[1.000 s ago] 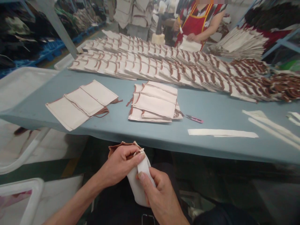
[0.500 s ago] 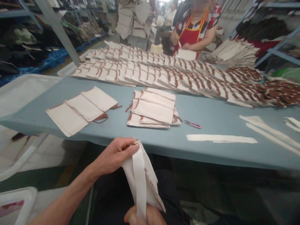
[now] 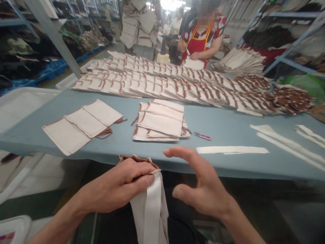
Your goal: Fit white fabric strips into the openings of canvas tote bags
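My left hand (image 3: 119,184) pinches the top of a cream cloth bag (image 3: 149,210) with brown trim, which hangs down below the table's front edge. My right hand (image 3: 203,184) hovers just right of the bag, fingers spread, holding nothing. On the blue table (image 3: 228,125) in front lie a stack of finished cream bags (image 3: 159,120) and, to the left, a row of three overlapped bags (image 3: 81,123). Small pink snips (image 3: 202,136) lie right of the stack, beside a cream cloth strip (image 3: 232,149).
Long rows of overlapped bags with brown cords (image 3: 177,83) cover the far half of the table. A person in a red apron (image 3: 200,42) works at the far side. White bins (image 3: 17,108) stand at left, more cloth strips (image 3: 286,142) at right, shelving behind.
My right hand slid down the bag, let go, and rose up to the right with fingers spread. My left hand kept its pinch on the bag's top.
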`<state>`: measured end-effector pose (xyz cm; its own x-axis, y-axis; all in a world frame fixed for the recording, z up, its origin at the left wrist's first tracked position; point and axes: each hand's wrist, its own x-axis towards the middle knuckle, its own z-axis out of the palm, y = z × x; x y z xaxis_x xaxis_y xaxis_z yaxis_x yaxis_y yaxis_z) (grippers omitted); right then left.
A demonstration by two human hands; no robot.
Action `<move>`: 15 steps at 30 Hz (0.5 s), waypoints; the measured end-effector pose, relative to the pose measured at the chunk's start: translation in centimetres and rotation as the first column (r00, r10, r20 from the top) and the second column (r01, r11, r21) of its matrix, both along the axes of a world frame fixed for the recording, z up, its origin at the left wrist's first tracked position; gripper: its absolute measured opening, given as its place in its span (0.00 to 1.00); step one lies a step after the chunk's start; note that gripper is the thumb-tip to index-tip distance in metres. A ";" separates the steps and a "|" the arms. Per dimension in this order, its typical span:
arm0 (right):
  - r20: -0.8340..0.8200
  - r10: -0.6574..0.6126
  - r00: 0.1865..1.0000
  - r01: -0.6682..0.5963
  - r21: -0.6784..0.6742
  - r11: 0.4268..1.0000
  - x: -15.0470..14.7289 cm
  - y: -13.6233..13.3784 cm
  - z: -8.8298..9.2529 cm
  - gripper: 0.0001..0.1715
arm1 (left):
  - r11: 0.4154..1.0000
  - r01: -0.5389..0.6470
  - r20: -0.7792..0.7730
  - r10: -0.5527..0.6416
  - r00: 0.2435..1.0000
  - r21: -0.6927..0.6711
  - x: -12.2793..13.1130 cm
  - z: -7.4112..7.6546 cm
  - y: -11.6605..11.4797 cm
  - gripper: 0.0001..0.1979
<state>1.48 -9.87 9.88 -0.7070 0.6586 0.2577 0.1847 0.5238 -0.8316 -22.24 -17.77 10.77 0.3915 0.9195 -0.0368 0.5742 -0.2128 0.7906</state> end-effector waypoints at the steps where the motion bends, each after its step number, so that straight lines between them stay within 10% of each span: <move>1: -0.068 0.112 0.991 -0.111 0.014 0.994 -1.7 0.5 -0.1 0.35 | 1.000 0.000 0.008 0.000 1.000 -0.002 0.1 0.3 -0.3 0.17; 6: -0.218 0.429 0.877 -0.438 0.010 0.899 -6.1 1.3 -0.7 0.33 | 0.998 -0.056 0.015 0.056 0.998 -0.033 0.0 0.9 -1.6 0.15; 15: 0.150 0.367 0.918 -0.353 -0.115 0.929 -5.2 1.0 -0.7 0.28 | 0.968 -0.232 -0.058 0.227 0.972 -0.098 0.2 0.2 -1.8 0.10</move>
